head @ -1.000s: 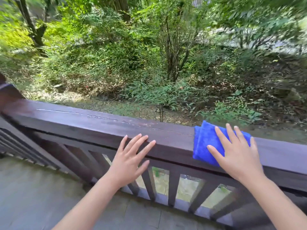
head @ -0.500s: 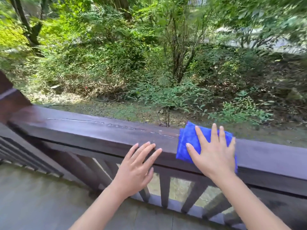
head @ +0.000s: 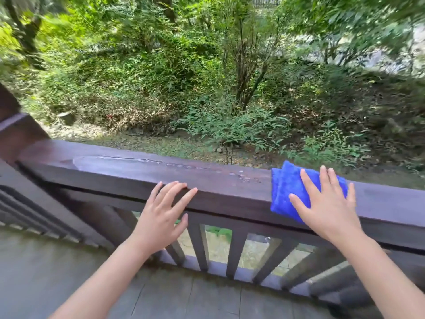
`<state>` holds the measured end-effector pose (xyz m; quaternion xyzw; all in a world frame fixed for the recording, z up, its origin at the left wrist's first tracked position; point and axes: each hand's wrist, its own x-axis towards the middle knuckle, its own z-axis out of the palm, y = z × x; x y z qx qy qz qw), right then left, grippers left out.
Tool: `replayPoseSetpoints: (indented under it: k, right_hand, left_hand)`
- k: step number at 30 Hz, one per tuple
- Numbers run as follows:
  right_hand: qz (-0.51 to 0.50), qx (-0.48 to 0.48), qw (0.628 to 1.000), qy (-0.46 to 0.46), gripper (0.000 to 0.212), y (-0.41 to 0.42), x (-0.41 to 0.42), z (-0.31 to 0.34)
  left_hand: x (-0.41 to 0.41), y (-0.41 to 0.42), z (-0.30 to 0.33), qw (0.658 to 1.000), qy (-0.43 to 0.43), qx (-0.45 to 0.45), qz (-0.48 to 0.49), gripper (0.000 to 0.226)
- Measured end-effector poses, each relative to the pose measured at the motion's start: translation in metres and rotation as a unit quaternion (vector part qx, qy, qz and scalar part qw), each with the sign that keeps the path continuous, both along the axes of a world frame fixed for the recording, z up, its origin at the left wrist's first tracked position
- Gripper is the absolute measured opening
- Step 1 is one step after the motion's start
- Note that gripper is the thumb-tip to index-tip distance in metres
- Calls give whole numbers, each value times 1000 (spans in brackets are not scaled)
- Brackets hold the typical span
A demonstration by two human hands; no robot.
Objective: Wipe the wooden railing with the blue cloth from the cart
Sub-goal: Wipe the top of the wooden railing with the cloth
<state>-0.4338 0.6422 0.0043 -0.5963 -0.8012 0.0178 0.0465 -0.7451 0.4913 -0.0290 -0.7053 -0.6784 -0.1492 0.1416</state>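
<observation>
On the smooth wooden railing point(head: 128, 171), right hand point(head: 326, 206) flattens plush folded blue cloth point(head: 287, 187), grip open.

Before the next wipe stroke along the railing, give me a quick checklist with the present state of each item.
1. Blue cloth lies on the wooden railing: ok.
2. Right hand pressed flat on the cloth, fingers spread: ok.
3. Left hand has fingertips on the rail's near edge, apart from the cloth: ok.
4. Wet streaks on the rail top left of the cloth, not wiped dry: not ok.
5. Cloth's underside clean: cannot tell.
</observation>
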Motion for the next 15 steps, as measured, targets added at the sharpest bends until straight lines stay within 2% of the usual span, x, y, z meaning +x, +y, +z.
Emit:
replayPoseSetpoints:
  k: [3,9,15]
  right_hand:
    - [35,17,999,0,64,-12,-38,-2]
    - [53,8,999,-2,78,-20,-118,-1]
    - [78,-1,997,8,76,-34,-194,-1]
  left_hand:
    - [-13,-6,4,1000,-12,-3,29,52]
    - [-64,-19,11,998,1,-17,61,52]
    - [-112,-26,9,1000,18,3,-9,52]
